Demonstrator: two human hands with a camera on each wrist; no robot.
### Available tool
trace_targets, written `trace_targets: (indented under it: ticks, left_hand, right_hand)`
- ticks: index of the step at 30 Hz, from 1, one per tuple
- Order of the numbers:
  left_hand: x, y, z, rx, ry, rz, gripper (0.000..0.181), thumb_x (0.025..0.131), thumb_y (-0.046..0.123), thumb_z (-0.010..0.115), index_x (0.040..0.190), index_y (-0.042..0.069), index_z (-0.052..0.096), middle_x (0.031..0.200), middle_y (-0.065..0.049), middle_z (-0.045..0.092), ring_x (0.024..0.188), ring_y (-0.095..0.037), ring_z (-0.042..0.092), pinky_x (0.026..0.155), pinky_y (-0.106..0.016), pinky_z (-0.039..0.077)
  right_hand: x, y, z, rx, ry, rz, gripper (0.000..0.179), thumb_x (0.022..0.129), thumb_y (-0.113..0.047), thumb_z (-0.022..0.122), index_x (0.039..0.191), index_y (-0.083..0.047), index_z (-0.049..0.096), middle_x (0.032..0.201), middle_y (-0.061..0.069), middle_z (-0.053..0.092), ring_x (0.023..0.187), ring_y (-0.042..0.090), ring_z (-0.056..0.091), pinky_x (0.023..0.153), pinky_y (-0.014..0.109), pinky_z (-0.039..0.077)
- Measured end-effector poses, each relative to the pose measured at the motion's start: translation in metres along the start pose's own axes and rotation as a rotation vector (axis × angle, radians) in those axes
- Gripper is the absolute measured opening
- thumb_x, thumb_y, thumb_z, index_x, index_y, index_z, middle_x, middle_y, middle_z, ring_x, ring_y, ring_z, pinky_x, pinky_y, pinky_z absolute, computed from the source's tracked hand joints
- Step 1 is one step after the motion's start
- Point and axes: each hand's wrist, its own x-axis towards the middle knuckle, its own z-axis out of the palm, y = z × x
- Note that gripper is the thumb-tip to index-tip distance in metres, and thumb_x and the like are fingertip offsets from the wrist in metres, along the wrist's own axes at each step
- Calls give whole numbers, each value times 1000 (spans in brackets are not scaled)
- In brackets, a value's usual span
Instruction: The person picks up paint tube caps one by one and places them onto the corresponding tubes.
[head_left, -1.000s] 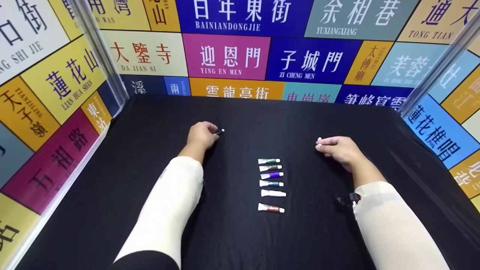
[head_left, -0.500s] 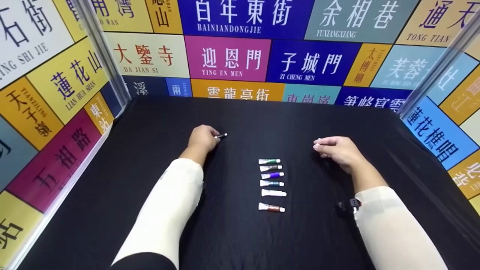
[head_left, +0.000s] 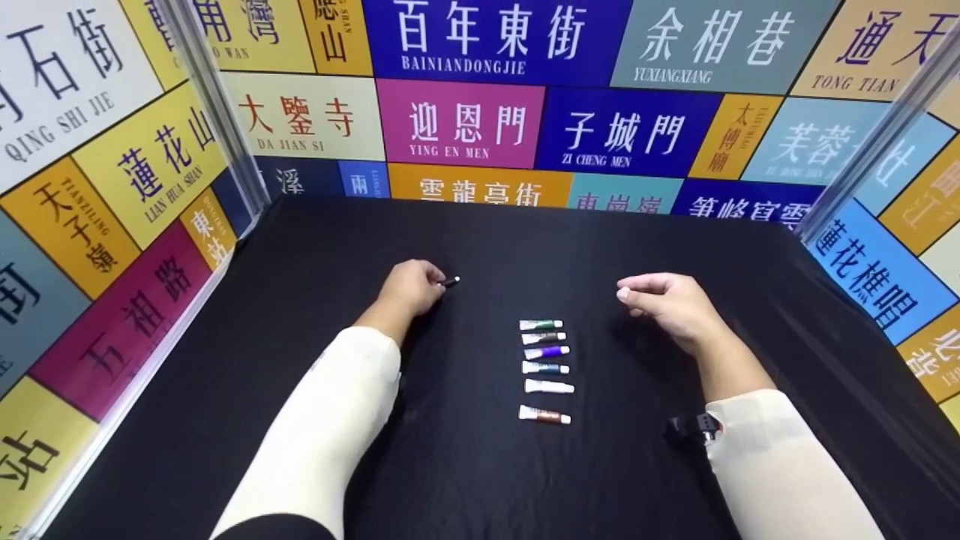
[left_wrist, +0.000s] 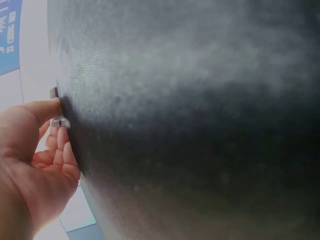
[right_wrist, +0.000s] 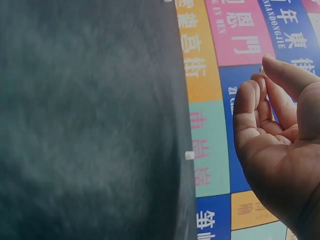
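My left hand [head_left: 414, 288] is low over the black cloth on the left side and pinches a small dark paint tube [head_left: 451, 282] with a white cap. In the left wrist view, the tube's flat clear end [left_wrist: 60, 122] shows between thumb and fingers. My right hand [head_left: 664, 304] hovers at the right with thumb and forefinger tips close together and the other fingers loosely curled; nothing shows between them. Between the hands lies a column of paint tubes, among them green [head_left: 541, 325], purple [head_left: 547, 352], white [head_left: 549, 386] and red-brown [head_left: 544, 415], caps pointing right.
Black cloth [head_left: 465, 465] covers the table. Panels printed with place names [head_left: 461, 124] stand along the back and both sides, with metal posts [head_left: 217, 105] at the corners. A black wrist camera [head_left: 701, 428] sits at the right sleeve.
My left hand has come slightly nearer and to the right with the dark tube. The right hand has drifted a little left. The column of tubes keeps its arrangement.
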Motion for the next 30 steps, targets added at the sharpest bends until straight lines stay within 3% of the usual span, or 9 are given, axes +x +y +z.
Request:
trace_targets:
  ticks: [9, 15, 22, 30]
  left_hand:
    - [-3, 1, 3, -54, 40, -36, 26, 96, 34, 79, 109, 12, 82, 115, -9, 80, 113, -30, 70, 107, -41, 54]
    - [-4, 2, 2, -55, 37, -34, 27, 95, 33, 79, 111, 12, 83, 117, -7, 81, 115, -29, 70, 110, -44, 52]
    - [-5, 3, 2, -35, -17, -17, 25, 92, 24, 82, 114, 11, 83, 114, -7, 82, 113, -29, 72, 107, -42, 54]
    - [-6, 4, 3, -56, 9, -29, 19, 90, 21, 84, 107, 13, 83, 108, -6, 82, 105, -27, 72, 101, -39, 56]
  right_hand:
    - [-5, -7, 6, 17, 0, -28, 48, 97, -28, 80, 132, 3, 72, 92, -20, 75, 81, 6, 70, 77, 25, 58]
    - [-7, -10, 5, 15, -4, -43, 49, 97, -28, 81, 131, 4, 72, 94, -19, 76, 82, 7, 71, 80, 24, 59]
    - [-16, -16, 5, 49, 10, -70, 36, 98, -21, 79, 125, 2, 75, 94, -21, 76, 82, 8, 72, 83, 25, 60]
    - [-30, -27, 4, 189, 36, -159, 19, 96, -11, 80, 114, -8, 81, 97, -19, 79, 83, 11, 76, 81, 21, 62]
